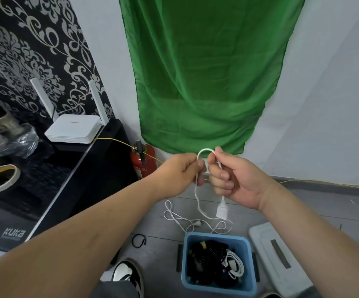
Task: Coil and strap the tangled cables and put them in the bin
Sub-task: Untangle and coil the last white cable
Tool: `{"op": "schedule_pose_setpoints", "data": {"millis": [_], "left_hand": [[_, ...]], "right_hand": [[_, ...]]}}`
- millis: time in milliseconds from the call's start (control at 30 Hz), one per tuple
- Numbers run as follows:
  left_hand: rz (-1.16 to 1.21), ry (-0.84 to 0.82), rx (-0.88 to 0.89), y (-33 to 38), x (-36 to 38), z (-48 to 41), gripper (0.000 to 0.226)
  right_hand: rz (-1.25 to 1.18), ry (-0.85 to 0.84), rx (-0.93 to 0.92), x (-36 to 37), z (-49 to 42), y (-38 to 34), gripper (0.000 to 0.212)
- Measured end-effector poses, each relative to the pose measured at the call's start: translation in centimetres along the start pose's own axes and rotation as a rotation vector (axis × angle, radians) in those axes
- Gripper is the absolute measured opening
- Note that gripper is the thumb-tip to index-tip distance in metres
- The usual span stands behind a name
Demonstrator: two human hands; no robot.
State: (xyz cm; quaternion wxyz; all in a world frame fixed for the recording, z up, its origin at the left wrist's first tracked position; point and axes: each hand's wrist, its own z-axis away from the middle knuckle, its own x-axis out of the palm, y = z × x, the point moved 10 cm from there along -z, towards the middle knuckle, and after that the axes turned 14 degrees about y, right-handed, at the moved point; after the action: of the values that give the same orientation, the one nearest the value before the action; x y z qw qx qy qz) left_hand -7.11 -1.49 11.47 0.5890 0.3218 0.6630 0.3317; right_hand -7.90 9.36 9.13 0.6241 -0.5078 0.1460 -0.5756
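Several coiled cables (210, 261), black and white, lie inside the blue bin (217, 235). Just beyond the bin, slack from a white cable (197, 203) sprawls on the floor (303, 201). Higher above the bin, the left hand (178, 168) and right hand (236, 179) each pinch that cable, bending a small loop (205, 150), its plug (222, 209) dangling.

The grey floor (316, 203) carries a blue bin (217, 287), loose white cable (174, 218) just beyond it, a black strap (138, 240) to its left, and a grey lid (266, 244) to its right.
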Motion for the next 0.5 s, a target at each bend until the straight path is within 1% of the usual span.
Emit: {"op": "schedule_pose_setpoints", "data": {"millis": [33,100,167,233,300,367,433,500], "left_hand": [[0.050,0.063,-0.029,0.2,-0.8,-0.4,0.030],[0.081,0.254,-0.044,0.3,-3.4,-1.1,0.025],[0.099,0.376,-0.034,0.2,-5.1,-1.2,0.024],[0.088,0.459,-0.029,-0.5,-6.1,-1.2,0.033],[0.057,0.480,-0.053,-1.3,-6.4,-1.5,0.044],[0.042,0.383,-0.107,-2.6,-5.3,-1.6,0.043],[-0.084,0.149,-0.146,-4.1,-2.5,-1.0,0.041],[-0.200,-0.103,-0.163,-5.2,1.0,0.5,0.041]], "right_hand": [[0.054,0.043,-0.009,-0.4,-0.1,0.0,0.033],[0.187,0.106,-0.027,-1.1,-0.3,0.2,0.031],[0.257,0.125,-0.009,-1.4,-0.3,0.7,0.028],[0.285,0.089,0.058,-1.0,0.0,1.5,0.029],[0.236,0.014,0.097,0.1,0.6,1.7,0.030],[0.052,-0.053,0.068,1.2,1.0,0.5,0.027],[-0.145,-0.077,0.007,1.8,1.0,-1.1,0.022],[-0.249,-0.036,-0.069,1.4,0.7,-2.2,0.020]]}}
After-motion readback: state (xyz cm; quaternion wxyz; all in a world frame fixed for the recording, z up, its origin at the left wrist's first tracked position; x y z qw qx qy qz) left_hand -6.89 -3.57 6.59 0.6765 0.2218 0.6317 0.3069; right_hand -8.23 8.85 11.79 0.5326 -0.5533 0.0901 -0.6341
